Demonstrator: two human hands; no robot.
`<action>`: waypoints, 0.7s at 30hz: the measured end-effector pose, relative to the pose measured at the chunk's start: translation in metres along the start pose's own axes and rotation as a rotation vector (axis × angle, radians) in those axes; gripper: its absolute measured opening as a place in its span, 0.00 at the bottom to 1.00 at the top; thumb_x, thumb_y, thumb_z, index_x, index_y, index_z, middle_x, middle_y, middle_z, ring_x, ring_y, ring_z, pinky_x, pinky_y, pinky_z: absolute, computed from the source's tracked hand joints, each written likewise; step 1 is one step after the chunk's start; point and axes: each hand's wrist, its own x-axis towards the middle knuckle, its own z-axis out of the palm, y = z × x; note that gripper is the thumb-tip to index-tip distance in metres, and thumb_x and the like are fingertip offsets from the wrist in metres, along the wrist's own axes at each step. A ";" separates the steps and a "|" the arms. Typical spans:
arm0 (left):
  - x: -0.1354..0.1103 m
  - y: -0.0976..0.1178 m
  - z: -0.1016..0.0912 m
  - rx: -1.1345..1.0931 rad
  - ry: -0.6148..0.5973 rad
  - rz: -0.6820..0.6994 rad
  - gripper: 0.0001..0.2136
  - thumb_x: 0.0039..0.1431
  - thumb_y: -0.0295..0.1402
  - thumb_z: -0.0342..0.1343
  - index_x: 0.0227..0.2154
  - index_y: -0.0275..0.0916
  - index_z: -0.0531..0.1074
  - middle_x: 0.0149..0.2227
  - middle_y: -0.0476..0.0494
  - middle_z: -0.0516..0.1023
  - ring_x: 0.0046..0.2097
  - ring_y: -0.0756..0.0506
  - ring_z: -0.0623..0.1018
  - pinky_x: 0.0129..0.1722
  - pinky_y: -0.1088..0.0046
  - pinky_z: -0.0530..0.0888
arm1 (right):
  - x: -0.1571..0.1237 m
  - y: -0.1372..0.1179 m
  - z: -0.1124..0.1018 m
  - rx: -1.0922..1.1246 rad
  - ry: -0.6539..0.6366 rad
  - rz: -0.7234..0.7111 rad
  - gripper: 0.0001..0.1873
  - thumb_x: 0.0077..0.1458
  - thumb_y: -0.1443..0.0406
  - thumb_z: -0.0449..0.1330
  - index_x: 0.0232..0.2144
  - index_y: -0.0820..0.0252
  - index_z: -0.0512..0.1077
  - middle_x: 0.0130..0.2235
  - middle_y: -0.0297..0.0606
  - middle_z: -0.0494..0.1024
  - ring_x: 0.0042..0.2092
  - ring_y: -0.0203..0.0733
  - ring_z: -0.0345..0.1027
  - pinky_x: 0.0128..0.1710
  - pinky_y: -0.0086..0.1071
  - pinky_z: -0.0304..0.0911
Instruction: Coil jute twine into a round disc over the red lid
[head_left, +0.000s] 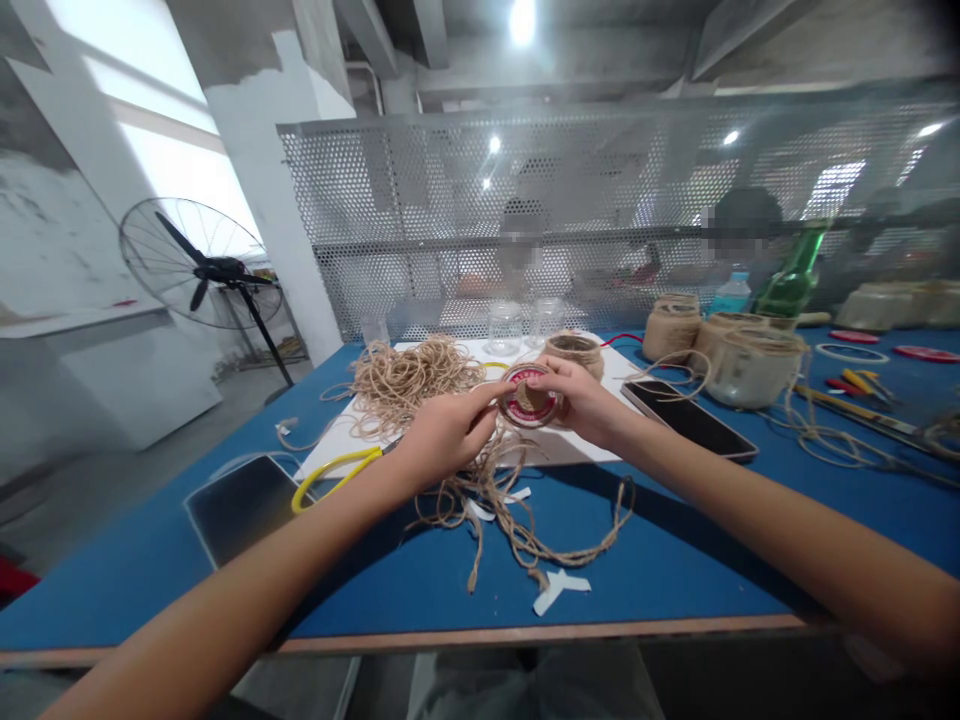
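Note:
Above the middle of the table, my two hands meet at a small round disc (527, 397) with a red-and-white printed ring and a brown centre. My right hand (574, 395) grips its right side, thumb across the face. My left hand (454, 430) has its fingertips closed at the left edge. What exactly the disc is, I cannot tell. Beneath and in front lie loose strands of jute twine (525, 535). A large heap of twine (420, 380) rests on a white sheet (585, 447) behind my left hand. Just beyond my right hand stands a twine-wrapped jar (576, 350).
Yellow-handled scissors (337, 475) and a dark tablet (247, 505) lie left; a phone (690, 418) lies right. Twine-wrapped jars (671, 330), a green bottle (795, 275) and cutters (862, 385) are farther right. Clear jars (505, 325) stand before a perforated metal screen (435, 200).

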 end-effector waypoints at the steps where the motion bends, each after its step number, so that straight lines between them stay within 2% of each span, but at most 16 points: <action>1: 0.000 0.000 0.000 -0.010 -0.009 -0.001 0.19 0.57 0.29 0.44 0.52 0.41 0.62 0.27 0.48 0.76 0.25 0.52 0.72 0.29 0.77 0.67 | 0.000 0.000 0.000 -0.001 0.003 -0.002 0.11 0.41 0.66 0.63 0.27 0.61 0.64 0.27 0.32 0.70 0.27 0.32 0.64 0.29 0.29 0.59; 7: 0.001 0.002 0.002 -0.109 -0.062 -0.046 0.20 0.58 0.28 0.43 0.54 0.41 0.58 0.26 0.49 0.75 0.25 0.52 0.71 0.27 0.77 0.68 | 0.001 -0.001 0.001 0.039 0.046 -0.021 0.12 0.41 0.65 0.63 0.28 0.60 0.65 0.28 0.32 0.70 0.28 0.32 0.64 0.30 0.29 0.60; 10: 0.002 0.002 0.004 -0.226 -0.024 -0.048 0.19 0.58 0.29 0.43 0.53 0.42 0.57 0.37 0.44 0.75 0.29 0.52 0.73 0.29 0.77 0.69 | 0.001 0.000 0.002 0.086 0.060 -0.038 0.11 0.42 0.65 0.62 0.29 0.59 0.65 0.30 0.32 0.71 0.29 0.32 0.64 0.31 0.29 0.60; 13: 0.004 0.001 0.009 -0.367 0.025 -0.043 0.16 0.58 0.30 0.46 0.49 0.41 0.60 0.47 0.40 0.69 0.38 0.50 0.74 0.34 0.76 0.71 | 0.001 0.003 0.004 0.096 0.035 -0.039 0.12 0.42 0.65 0.62 0.31 0.59 0.65 0.32 0.34 0.71 0.32 0.34 0.65 0.33 0.30 0.61; 16: 0.005 0.001 0.012 -0.472 0.045 -0.074 0.12 0.57 0.30 0.47 0.45 0.39 0.61 0.43 0.42 0.70 0.40 0.49 0.73 0.35 0.75 0.72 | -0.001 0.006 0.006 0.104 -0.027 -0.048 0.12 0.43 0.65 0.62 0.31 0.60 0.65 0.34 0.36 0.71 0.34 0.35 0.66 0.35 0.32 0.61; 21: 0.003 0.003 0.009 -0.447 0.075 -0.133 0.08 0.57 0.28 0.45 0.40 0.39 0.62 0.34 0.47 0.72 0.33 0.52 0.73 0.30 0.77 0.71 | -0.005 0.004 0.009 0.065 -0.085 -0.048 0.11 0.41 0.66 0.63 0.29 0.60 0.64 0.31 0.33 0.70 0.32 0.34 0.65 0.33 0.29 0.60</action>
